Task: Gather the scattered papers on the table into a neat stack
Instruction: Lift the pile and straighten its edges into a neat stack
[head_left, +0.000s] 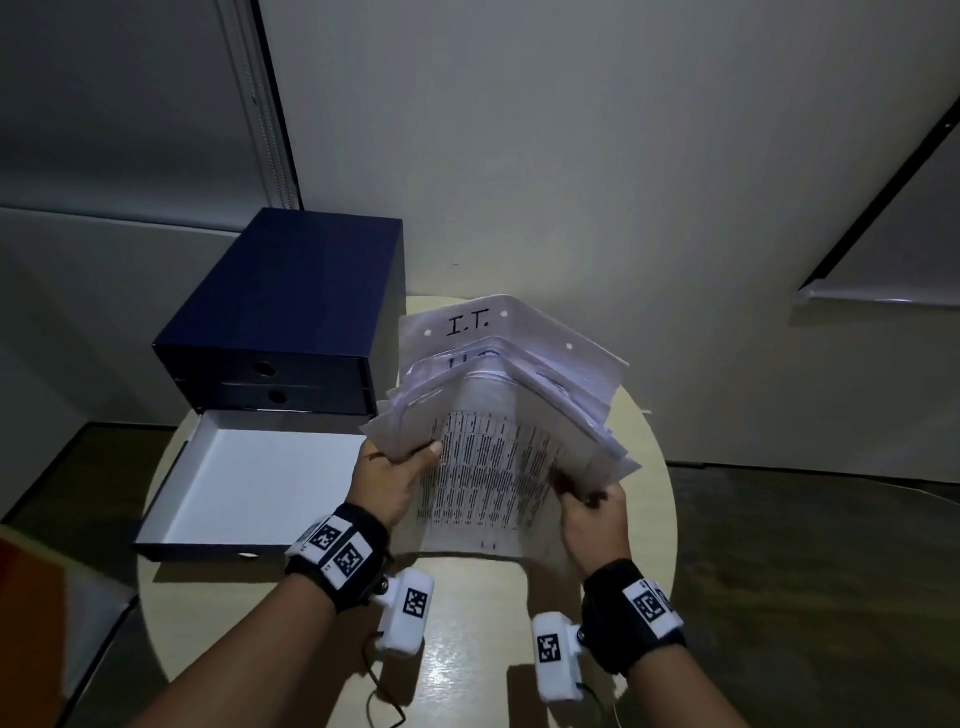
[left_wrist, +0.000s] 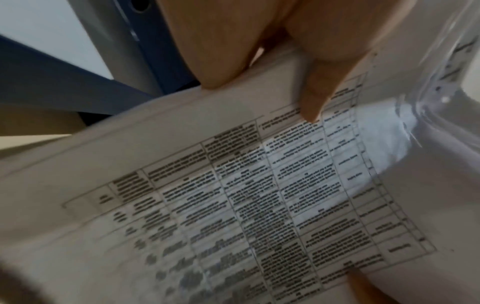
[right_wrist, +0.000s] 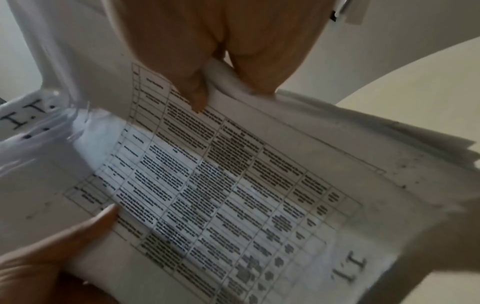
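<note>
Because our round table (head_left: 644, 519) serves as a base for squaring edges, we hold the bundle of papers (head_left: 498, 415) raised above it, sheets fanned and uneven. Beside it a blue drawer box (head_left: 291, 312) stands with one drawer (head_left: 244, 493) pulled out. Our left hand (head_left: 389, 478) and right hand (head_left: 592, 509) each pinch a side edge, thumbs on the printed sheet, to align them
</note>
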